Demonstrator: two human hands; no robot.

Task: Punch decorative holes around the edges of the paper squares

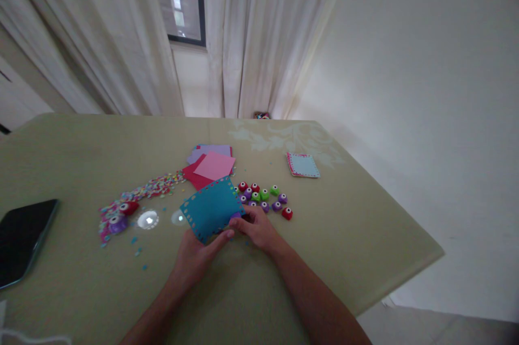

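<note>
A blue paper card (213, 207) with punched holes along its edges is held tilted above the table. My left hand (198, 256) grips its lower edge, thumb toward the near side and the other fingers mostly hidden behind it. At the card's lower right corner, my right hand (257, 229) is closed around a small purple craft punch (235, 217), partly covered by the fingers. Just beyond the right hand lies a cluster of small red, purple and green craft punches (264, 194) with white round tops.
Pink, red and lilac paper sheets (214, 165) lie behind the card. Colourful paper confetti (152, 187) trails leftward to a larger red punch (128, 207) and purple punch (118, 223). A stack of punched cards (303, 165) sits right; a dark tablet (26, 242) lies left.
</note>
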